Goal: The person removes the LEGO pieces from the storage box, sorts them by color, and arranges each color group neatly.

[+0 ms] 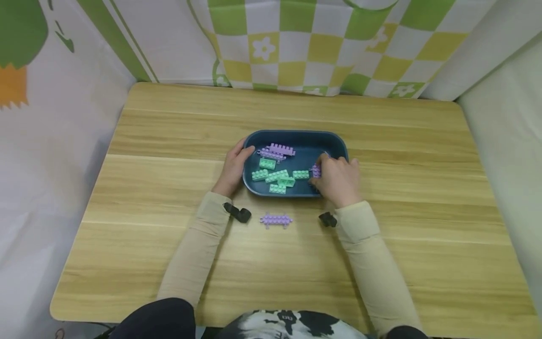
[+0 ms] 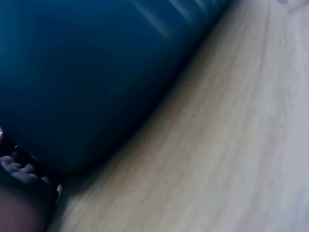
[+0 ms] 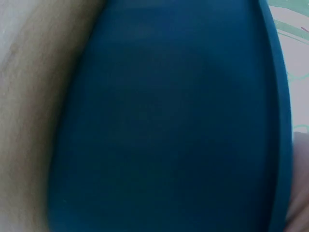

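Observation:
A dark blue tray (image 1: pixel 296 133) holds several purple and green toy building blocks. My left hand (image 1: pixel 233 168) grips the tray's left end, thumb over the rim. In the left wrist view, a small purple studded piece (image 2: pixel 21 171) shows between that hand and the tray wall; how it is held is hidden. My right hand (image 1: pixel 340 180) reaches into the tray's right end and pinches a purple building block (image 1: pixel 316 170) between thumb and fingers. To its left lie a green block (image 1: pixel 301 174) and other green blocks (image 1: pixel 277 176). Long purple blocks (image 1: pixel 281 149) rest at the upper left inside.
On the wooden table (image 1: pixel 423 202), a single purple block (image 1: pixel 276 220) with side pegs lies in front of the tray, between the forearms. A checked green, yellow and white cloth (image 1: pixel 322 47) hangs along the table's far edge.

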